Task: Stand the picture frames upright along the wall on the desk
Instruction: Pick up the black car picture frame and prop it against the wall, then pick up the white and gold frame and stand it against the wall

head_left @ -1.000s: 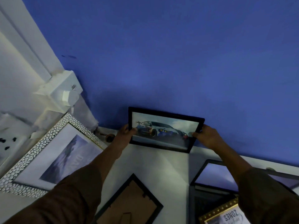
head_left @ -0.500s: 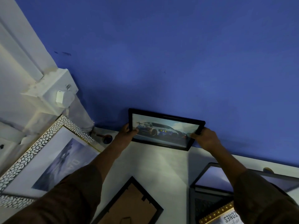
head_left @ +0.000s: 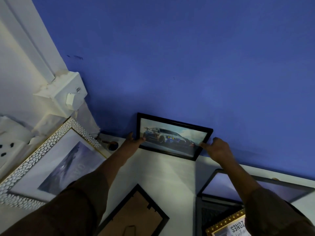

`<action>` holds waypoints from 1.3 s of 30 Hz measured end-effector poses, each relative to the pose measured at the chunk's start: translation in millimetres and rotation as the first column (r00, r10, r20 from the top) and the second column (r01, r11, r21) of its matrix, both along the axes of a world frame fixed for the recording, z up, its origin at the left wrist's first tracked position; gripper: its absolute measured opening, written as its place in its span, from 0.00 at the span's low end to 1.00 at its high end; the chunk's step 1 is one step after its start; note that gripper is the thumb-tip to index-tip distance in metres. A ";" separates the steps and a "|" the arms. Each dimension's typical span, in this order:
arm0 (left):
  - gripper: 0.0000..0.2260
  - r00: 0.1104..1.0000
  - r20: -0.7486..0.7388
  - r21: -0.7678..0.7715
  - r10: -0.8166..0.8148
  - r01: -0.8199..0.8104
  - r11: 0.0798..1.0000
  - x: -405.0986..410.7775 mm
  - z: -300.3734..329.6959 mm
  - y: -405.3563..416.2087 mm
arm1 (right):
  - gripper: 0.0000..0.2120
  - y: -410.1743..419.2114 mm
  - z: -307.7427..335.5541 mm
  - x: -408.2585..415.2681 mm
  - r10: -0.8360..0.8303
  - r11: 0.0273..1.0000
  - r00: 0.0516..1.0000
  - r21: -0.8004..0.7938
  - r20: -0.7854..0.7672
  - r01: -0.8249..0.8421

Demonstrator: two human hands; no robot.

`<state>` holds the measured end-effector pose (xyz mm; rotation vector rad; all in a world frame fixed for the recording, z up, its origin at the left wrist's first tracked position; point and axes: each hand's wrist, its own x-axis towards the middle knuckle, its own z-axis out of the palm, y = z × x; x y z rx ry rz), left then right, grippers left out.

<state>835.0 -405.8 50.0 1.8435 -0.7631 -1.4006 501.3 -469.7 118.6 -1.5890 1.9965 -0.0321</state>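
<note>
A black picture frame with a car photo (head_left: 173, 136) stands on its long edge on the white desk (head_left: 163, 174), leaning back against the blue wall (head_left: 187, 65). My left hand (head_left: 134, 142) grips its lower left corner, thumb on the glass. My right hand (head_left: 216, 149) holds the lower right edge, thumb on the front and fingers curled behind. A large frame with a white pebbled border (head_left: 56, 160) leans at the left. A black frame (head_left: 136, 213) lies face down, its brown backing showing.
At the right a black frame (head_left: 255, 188) lies flat, with a dark frame (head_left: 213, 212) and a gold frame with lettering (head_left: 228, 225) in front of it. A white switch box (head_left: 68, 97) and a socket (head_left: 10, 145) are on the left wall. A small dark round object (head_left: 113, 144) sits at the desk's back.
The car frame has been pushed back to rest against the wall. My right hand slid from the frame's upper right corner down to its lower right edge.
</note>
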 end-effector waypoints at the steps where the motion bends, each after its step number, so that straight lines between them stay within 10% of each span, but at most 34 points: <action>1: 0.44 1.000 -0.011 0.013 0.024 -0.024 1.000 -3.3 4.9 7.3 | 0.27 8.2 4.7 1.8 0.023 0.999 0.998 -0.034 -0.052 -0.024; 6: 0.36 0.976 -0.068 0.027 0.207 -0.205 0.978 -21.0 14.1 57.8 | 0.29 49.6 25.7 16.4 0.199 0.953 0.968 -0.202 -0.151 -0.227; 23: 0.31 0.727 -0.020 -0.107 0.687 -0.684 0.721 -15.9 45.9 304.2 | 0.36 147.7 26.4 155.3 0.748 0.662 0.622 -0.202 0.231 -0.721; 34: 0.33 0.737 0.155 -0.075 0.658 -0.655 0.752 65.8 31.2 317.4 | 0.28 130.3 10.4 286.3 0.738 0.641 0.550 -0.153 0.391 -0.752; 39: 0.16 0.837 0.192 -0.050 0.513 -0.514 0.857 90.0 12.2 308.8 | 0.24 106.6 -9.2 323.4 0.718 0.672 0.562 -0.200 0.410 -0.713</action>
